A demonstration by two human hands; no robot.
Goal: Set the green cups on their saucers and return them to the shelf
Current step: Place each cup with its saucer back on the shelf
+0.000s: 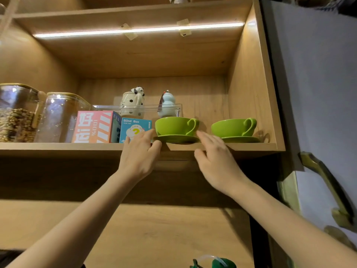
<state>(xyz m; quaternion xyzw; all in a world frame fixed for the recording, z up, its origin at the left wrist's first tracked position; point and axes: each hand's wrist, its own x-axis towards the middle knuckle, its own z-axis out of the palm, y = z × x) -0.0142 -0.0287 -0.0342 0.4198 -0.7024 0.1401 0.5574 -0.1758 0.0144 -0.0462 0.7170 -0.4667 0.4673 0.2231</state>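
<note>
Green cup (174, 125) sits on its saucer (176, 139), which overhangs the shelf (58, 146) edge; a second set (233, 129) rests further right. Left hand (138, 157) and right hand (214, 159) flank it, fingers apart, gripping nothing — nudge the saucer inward evenly, low, from both rims.

The left jar (13, 113) is cut by the frame edge; a green-lidded bottle (218, 263) is cropped below.
</note>
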